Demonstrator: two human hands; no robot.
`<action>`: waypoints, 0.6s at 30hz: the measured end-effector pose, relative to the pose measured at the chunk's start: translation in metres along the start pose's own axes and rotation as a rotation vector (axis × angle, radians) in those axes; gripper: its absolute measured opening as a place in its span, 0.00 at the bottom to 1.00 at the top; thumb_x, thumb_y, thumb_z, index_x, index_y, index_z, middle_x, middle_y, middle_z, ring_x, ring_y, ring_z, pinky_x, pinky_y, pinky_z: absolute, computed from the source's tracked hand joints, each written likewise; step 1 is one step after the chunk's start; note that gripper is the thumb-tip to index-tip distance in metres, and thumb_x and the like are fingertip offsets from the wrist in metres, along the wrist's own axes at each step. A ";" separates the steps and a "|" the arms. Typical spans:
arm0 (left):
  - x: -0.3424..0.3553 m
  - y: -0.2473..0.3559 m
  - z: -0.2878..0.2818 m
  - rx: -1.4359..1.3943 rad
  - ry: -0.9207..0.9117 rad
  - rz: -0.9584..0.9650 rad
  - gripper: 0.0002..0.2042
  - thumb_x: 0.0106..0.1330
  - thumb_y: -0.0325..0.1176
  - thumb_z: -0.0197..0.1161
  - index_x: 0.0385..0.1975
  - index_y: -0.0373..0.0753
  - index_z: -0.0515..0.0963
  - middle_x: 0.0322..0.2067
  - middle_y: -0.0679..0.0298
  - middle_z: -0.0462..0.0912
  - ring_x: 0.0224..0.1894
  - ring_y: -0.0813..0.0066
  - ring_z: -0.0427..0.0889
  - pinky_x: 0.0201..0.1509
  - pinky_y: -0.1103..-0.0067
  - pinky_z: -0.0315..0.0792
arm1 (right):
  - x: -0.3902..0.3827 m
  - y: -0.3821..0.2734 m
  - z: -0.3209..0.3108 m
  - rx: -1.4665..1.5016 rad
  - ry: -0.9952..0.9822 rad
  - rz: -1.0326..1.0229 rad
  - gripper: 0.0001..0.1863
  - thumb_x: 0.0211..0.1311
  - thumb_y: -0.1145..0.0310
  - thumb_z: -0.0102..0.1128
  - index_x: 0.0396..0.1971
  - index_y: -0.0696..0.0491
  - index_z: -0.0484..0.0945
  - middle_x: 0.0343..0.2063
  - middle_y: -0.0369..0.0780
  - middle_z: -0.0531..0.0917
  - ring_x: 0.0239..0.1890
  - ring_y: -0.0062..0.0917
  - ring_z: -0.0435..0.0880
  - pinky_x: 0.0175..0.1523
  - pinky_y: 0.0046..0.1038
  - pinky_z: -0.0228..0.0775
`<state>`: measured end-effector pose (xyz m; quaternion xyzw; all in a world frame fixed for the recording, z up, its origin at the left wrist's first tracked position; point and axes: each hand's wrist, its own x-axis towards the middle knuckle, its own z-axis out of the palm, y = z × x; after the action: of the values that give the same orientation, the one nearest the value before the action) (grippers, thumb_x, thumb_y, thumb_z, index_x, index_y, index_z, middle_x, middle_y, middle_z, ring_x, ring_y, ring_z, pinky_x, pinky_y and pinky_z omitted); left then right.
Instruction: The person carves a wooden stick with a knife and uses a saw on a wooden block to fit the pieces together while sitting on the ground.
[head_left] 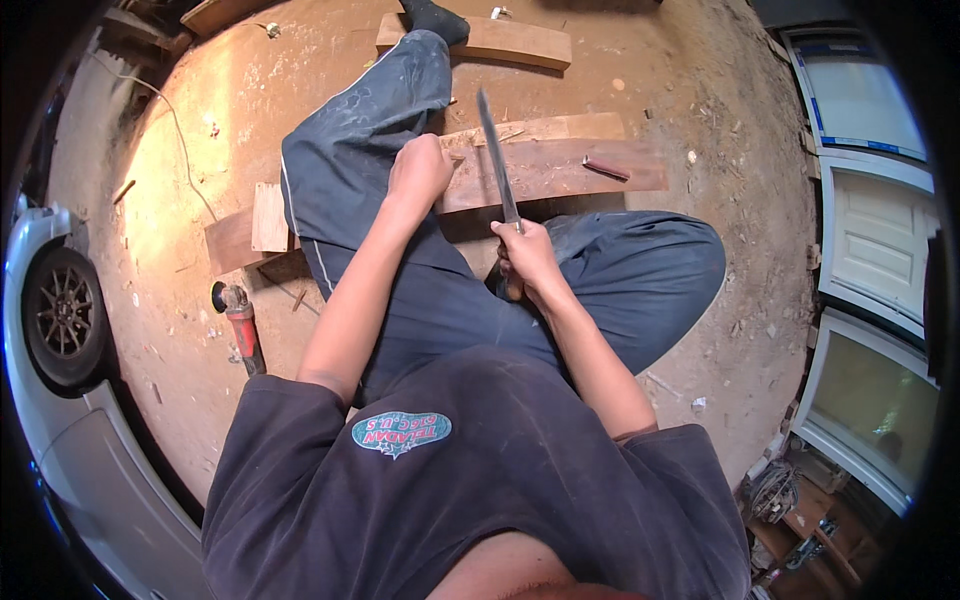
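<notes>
My right hand (527,258) is wrapped round the wooden handle of a long knife (497,160). Its narrow blade points up and away from me, passing over a reddish-brown plank (550,178) on the ground. To the left, my left hand (420,172) is closed in a fist beside my raised left knee, at the plank's edge. Something small and wood-coloured may poke out of that fist, but I cannot make it out. Wood shavings lie on the plank, along with a short dark red object (606,169) near its right end.
A red and grey angle grinder (242,325) lies on the dirt floor at the left. A short wood block (270,217) sits nearer than my left leg. Beyond, my foot rests by another board (515,42). A parked car (110,440) stands left; white-framed panels (872,240) line the right.
</notes>
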<state>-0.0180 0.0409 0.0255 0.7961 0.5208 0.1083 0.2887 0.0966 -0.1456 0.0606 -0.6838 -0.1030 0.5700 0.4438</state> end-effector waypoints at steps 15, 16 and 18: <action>-0.002 -0.006 -0.004 -0.068 -0.003 -0.062 0.13 0.59 0.31 0.59 0.31 0.25 0.83 0.35 0.34 0.82 0.43 0.38 0.83 0.51 0.56 0.76 | 0.049 0.047 0.022 -0.450 0.037 -0.120 0.20 0.64 0.57 0.62 0.24 0.62 0.78 0.19 0.49 0.81 0.24 0.35 0.83 0.34 0.38 0.71; 0.001 0.002 -0.001 -0.074 -0.013 -0.038 0.13 0.59 0.31 0.59 0.30 0.25 0.83 0.35 0.34 0.82 0.42 0.38 0.83 0.51 0.56 0.76 | 0.061 0.067 0.009 -0.486 0.051 -0.105 0.22 0.65 0.56 0.62 0.23 0.62 0.78 0.19 0.49 0.82 0.24 0.36 0.83 0.35 0.39 0.71; 0.000 -0.001 0.001 -0.063 -0.027 -0.043 0.13 0.60 0.32 0.59 0.31 0.25 0.83 0.34 0.35 0.82 0.42 0.38 0.83 0.51 0.56 0.76 | 0.065 0.076 0.010 -0.510 0.033 -0.125 0.19 0.67 0.58 0.62 0.24 0.58 0.75 0.16 0.40 0.77 0.18 0.26 0.77 0.26 0.32 0.69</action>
<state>-0.0183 0.0411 0.0242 0.7766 0.5303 0.1077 0.3226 0.0813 -0.1436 -0.0387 -0.7751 -0.2778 0.4858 0.2932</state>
